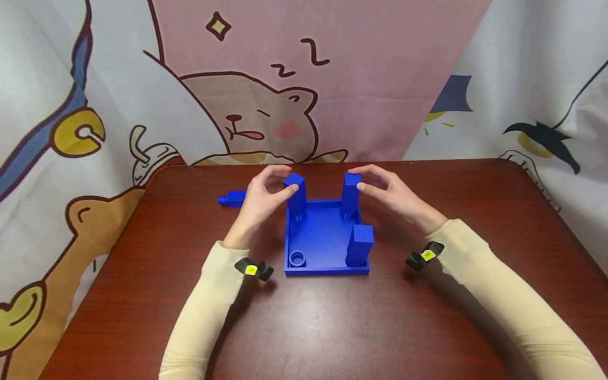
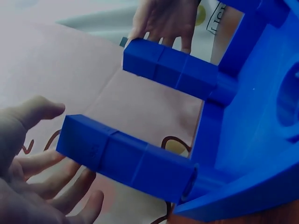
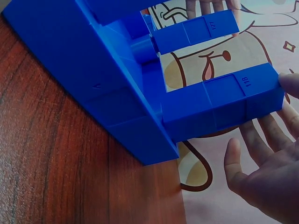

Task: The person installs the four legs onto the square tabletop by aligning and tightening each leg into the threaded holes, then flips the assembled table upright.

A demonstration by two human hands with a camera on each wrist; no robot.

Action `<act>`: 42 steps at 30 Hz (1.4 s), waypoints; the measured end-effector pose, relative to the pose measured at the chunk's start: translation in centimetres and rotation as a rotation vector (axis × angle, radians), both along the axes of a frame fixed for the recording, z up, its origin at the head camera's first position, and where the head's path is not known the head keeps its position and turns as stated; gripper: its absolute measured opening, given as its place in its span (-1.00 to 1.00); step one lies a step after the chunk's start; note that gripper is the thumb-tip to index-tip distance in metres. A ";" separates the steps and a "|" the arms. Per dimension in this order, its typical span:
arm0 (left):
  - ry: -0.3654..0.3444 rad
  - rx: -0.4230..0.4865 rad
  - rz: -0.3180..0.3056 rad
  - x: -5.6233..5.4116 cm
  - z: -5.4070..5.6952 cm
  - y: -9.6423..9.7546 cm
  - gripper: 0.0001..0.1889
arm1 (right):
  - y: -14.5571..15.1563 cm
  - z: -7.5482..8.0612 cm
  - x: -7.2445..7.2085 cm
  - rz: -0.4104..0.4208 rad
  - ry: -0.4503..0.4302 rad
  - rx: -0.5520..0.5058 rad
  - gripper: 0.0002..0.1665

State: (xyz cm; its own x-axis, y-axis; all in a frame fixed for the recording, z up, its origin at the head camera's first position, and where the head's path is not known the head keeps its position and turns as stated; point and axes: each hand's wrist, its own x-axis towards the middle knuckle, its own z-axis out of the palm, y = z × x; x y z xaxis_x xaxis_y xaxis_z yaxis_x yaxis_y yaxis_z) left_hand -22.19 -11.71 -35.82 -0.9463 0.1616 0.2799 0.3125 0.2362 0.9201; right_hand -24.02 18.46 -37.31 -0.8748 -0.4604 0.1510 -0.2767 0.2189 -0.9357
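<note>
A square blue tray-like base [image 1: 323,272] with a raised rim sits on the table. Three square blue posts stand on it. My left hand [image 1: 261,198] is at the top of the far left post [image 1: 297,196], its thumb apart from the post in the left wrist view [image 2: 126,154]. At the far right post [image 1: 350,195], marked 118 in the right wrist view [image 3: 224,102], my right hand [image 1: 391,192] has its thumb at the top edge and its fingers loosely spread behind. The third post [image 1: 361,244] stands at the near right corner, away from both hands.
A round socket [image 1: 297,258] shows at the base's near left corner. Another blue post [image 1: 233,199] with a narrow peg end lies on the table [image 1: 323,327], partly behind my left hand. A printed curtain [image 1: 370,79] hangs behind the table's far edge.
</note>
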 end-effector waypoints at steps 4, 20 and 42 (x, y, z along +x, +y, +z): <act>-0.014 0.022 0.029 0.1 -0.2 0.4 -0.62 | 0.0 0.0 0.0 0.002 -0.001 -0.008 -0.51; -0.129 0.157 -0.311 -1.6 -1.2 -0.5 -0.59 | 0.0 0.0 0.0 0.001 -0.013 -0.009 -0.51; -0.066 0.062 -0.160 -0.5 0.1 -1.9 -0.62 | 0.1 -0.1 0.1 0.002 -0.009 0.002 -0.52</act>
State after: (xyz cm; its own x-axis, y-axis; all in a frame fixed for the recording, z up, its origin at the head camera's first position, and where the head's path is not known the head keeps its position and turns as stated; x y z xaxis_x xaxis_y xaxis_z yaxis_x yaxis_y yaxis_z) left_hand -22.67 -13.58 -35.69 -0.9265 0.2959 0.2325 0.2803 0.1305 0.9510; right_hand -23.96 18.58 -37.38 -0.8754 -0.4621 0.1418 -0.2683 0.2205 -0.9378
